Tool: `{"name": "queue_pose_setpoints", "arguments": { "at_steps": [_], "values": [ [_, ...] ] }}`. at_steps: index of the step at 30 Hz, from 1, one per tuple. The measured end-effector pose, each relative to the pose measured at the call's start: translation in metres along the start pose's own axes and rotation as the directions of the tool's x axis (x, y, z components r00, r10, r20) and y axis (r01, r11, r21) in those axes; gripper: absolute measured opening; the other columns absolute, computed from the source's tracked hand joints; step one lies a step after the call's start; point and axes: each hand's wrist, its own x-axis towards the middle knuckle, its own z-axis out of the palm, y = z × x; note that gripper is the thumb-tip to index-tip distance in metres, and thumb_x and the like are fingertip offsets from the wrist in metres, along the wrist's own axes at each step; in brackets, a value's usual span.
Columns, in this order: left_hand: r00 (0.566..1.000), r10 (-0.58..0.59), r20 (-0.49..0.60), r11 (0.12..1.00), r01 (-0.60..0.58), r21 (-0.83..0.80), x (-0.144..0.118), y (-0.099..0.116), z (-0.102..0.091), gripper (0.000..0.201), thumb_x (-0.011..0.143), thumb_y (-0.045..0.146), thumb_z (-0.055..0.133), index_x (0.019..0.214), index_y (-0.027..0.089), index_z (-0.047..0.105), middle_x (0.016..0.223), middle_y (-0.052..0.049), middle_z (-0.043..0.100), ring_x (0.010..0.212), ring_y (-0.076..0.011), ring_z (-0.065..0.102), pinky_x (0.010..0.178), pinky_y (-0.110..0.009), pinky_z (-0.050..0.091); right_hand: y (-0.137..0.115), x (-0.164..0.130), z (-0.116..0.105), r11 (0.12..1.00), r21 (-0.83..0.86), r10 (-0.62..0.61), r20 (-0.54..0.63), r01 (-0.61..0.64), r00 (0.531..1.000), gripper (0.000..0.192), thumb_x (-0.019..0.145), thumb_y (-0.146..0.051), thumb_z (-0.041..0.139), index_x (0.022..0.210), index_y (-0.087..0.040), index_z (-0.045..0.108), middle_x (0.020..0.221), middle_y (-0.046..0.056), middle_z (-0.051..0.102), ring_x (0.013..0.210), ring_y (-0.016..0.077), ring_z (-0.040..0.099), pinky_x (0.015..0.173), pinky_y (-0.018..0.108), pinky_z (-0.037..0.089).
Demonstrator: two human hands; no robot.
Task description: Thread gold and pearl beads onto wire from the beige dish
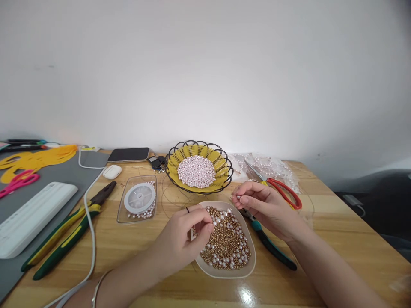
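So both hands are right at the shallow dish of gold and pearl beads on the wooden table. Left hand sits over the dish's left rim, fingertips curled together down in the beads, though I can't tell if it's got 1. Right hand hovers just past the far rim, pinching a pearl bead. Yellow basket of pearls sits just behind, teal pliers under the right wrist.
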Motion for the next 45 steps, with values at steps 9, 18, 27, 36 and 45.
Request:
{"name": "queue_pose_setpoints", "arguments": {
  "at_steps": [9, 18, 27, 36, 45],
  "values": [
    [1.0, -0.009, 0.0, 1.0, 0.009, -0.002, 0.0021, 0.0014, 0.0, 0.016, 0.095, 0.013, 0.051, 0.081, 0.019, 0.056, 0.073, 0.002, 0.055, 0.068, -0.0131, 0.052, 0.062, -0.024, 0.038, -0.0004, -0.0005, 0.0, 1.0, 0.004, -0.005, 0.008, 0.005, 1.0, 0.014, 0.074, -0.033, 0.091, 0.078, -0.025, 0.081, 0.077, 0.0, 0.072, 0.07, 0.012, 0.064, 0.068, 0.024, 0.055],
    [1.0, -0.001, -0.004, 1.0, 0.001, 0.015, 0.002, 0.0028, -0.0002, 0.017, 0.096, 0.013, 0.051, 0.08, 0.019, 0.056, 0.072, 0.002, 0.055, 0.068, -0.0134, 0.052, 0.062, -0.024, 0.038, -0.002, -0.0009, 0.0014, 1.0, -0.03, -0.007, -0.016, 0.007, 1.0, 0.016, 0.072, -0.035, 0.091, 0.077, -0.024, 0.08, 0.078, 0.002, 0.072, 0.069, 0.0146, 0.064, 0.068, 0.027, 0.055],
    [1.0, 0.009, -0.008, 1.0, -0.009, 0.005, 0.0028, 0.0053, -0.0006, 0.018, 0.095, 0.012, 0.05, 0.08, 0.019, 0.055, 0.072, 0.002, 0.055, 0.068, -0.0131, 0.051, 0.063, -0.024, 0.038, -0.0004, -0.0007, 0.0001, 0.998, -0.056, -0.026, -0.003, 0.025, 1.0, 0.014, 0.075, -0.034, 0.09, 0.08, -0.024, 0.081, 0.078, 0.002, 0.071, 0.072, 0.0146, 0.064, 0.071, 0.027, 0.054],
    [1.0, 0.01, -0.01, 1.0, -0.01, -0.006, 0.003, 0.0029, 0.0001, 0.017, 0.095, 0.011, 0.051, 0.081, 0.019, 0.056, 0.073, 0.002, 0.055, 0.069, -0.0126, 0.052, 0.064, -0.024, 0.038, 0.0009, -0.0008, -0.0006, 0.998, -0.06, -0.035, 0.005, 0.036, 0.999, 0.013, 0.075, -0.033, 0.089, 0.08, -0.025, 0.081, 0.08, 0.002, 0.073, 0.073, 0.015, 0.063, 0.071, 0.028, 0.053],
    [1.0, 0.01, -0.013, 1.0, -0.01, 0.006, 0.0036, 0.0031, -0.0002, 0.017, 0.095, 0.012, 0.05, 0.08, 0.019, 0.055, 0.072, 0.002, 0.055, 0.068, -0.0134, 0.052, 0.063, -0.025, 0.038, -0.0027, -0.0002, 0.0015, 0.998, -0.049, -0.043, 0.009, 0.044, 0.999, 0.014, 0.074, -0.035, 0.09, 0.078, -0.026, 0.08, 0.079, 0.002, 0.072, 0.071, 0.0153, 0.064, 0.069, 0.029, 0.055]
  ]
}}
